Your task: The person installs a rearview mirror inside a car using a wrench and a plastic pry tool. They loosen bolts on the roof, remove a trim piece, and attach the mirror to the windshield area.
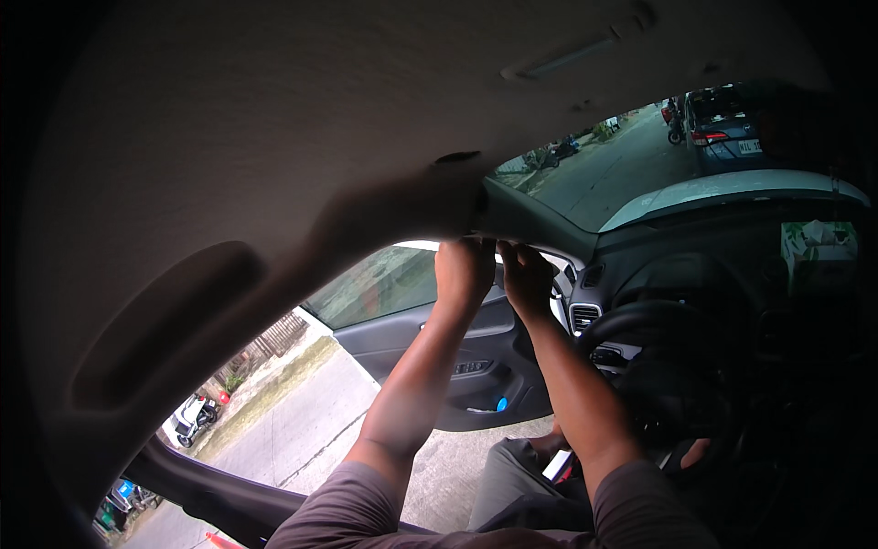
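Both arms reach up and forward to the upper front corner of the car's open door frame. My left hand [464, 273] is closed, its knuckles toward me, pressed at the edge beneath the dark windshield pillar trim [540, 212]. Close on its right, my right hand [528, 284] is closed too, with thumb and fingers pinched at the same edge. What either hand grips is hidden by the fingers and shade. Behind the hands, the open car door [421, 352] shows its window and dark inner panel.
The steering wheel [663, 316] and dashboard [722, 238] lie to the right. Overhead is the headliner [229, 137] with a sun visor [572, 59]. Through the windshield stands a dark car [727, 137]. Outside the door are pavement [320, 412] and a white motorcycle [192, 419].
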Motion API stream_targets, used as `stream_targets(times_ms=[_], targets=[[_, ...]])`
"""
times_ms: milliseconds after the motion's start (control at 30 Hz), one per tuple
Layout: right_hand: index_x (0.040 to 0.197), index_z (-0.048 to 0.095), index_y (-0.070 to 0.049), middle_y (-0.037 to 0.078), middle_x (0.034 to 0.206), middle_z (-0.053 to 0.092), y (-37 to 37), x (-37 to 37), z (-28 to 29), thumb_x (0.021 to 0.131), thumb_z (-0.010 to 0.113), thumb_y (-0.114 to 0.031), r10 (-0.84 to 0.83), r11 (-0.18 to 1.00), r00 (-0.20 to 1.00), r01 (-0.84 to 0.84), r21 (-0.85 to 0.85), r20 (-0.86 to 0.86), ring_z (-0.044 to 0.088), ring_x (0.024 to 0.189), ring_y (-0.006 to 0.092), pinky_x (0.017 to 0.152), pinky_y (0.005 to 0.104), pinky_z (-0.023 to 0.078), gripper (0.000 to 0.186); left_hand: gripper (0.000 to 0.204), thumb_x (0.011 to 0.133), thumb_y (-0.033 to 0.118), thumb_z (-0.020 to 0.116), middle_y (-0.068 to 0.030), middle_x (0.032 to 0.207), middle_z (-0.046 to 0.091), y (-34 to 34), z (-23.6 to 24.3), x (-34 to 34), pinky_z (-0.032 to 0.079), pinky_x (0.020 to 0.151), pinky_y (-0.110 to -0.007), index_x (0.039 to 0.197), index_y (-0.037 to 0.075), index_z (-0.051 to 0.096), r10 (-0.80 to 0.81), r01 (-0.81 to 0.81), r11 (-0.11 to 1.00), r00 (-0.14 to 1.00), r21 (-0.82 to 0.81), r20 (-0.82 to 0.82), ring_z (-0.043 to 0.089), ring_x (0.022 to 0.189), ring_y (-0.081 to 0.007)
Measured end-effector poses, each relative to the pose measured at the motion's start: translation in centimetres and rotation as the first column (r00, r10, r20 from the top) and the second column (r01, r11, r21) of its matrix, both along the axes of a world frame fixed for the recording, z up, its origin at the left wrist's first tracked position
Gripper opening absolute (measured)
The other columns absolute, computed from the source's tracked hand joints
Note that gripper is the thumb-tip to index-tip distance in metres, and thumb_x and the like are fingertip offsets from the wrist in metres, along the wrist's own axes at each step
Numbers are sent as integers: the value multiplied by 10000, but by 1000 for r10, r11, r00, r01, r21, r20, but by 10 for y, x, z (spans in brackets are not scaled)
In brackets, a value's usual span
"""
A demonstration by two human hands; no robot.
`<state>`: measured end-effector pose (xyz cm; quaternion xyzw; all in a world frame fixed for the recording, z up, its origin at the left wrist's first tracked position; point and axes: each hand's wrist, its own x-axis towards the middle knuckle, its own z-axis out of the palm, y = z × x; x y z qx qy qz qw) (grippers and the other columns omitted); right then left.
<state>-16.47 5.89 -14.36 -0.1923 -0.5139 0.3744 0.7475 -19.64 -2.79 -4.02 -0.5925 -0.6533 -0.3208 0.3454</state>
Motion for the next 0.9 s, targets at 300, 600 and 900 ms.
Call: stream_targets(times_ms=[300, 600, 900], targets=[[771, 714, -47, 147, 719, 676, 0, -11, -2, 981, 722, -364, -115, 993, 991, 115, -4, -66, 653, 664, 332, 633, 451, 474, 380, 255, 992, 251, 690, -216, 976, 757, 2, -2, -2, 595, 703, -453, 1104, 27, 737, -30, 28, 999, 997, 31, 68, 760, 825, -375], [770, 718, -45, 135, 714, 669, -4, -13, 6, 986, 701, -376, -202, 979, 975, 202, -4, -94, 647, 662, 327, 630, 456, 472, 395, 210, 987, 145, 684, -186, 948, 783, 9, -4, -24, 598, 601, -361, 1077, -37, 737, -79, 84, 996, 989, -36, 127, 766, 675, -257], [787, 709, -43, 126, 722, 680, -21, -9, 2, 1001, 705, -395, -101, 987, 994, 96, -129, -37, 647, 643, 314, 619, 433, 466, 412, 220, 993, 120, 703, -178, 787, 747, -19, 12, -8, 567, 523, -317, 1141, -44, 705, -192, 287, 915, 928, -283, 319, 731, 594, -207]])
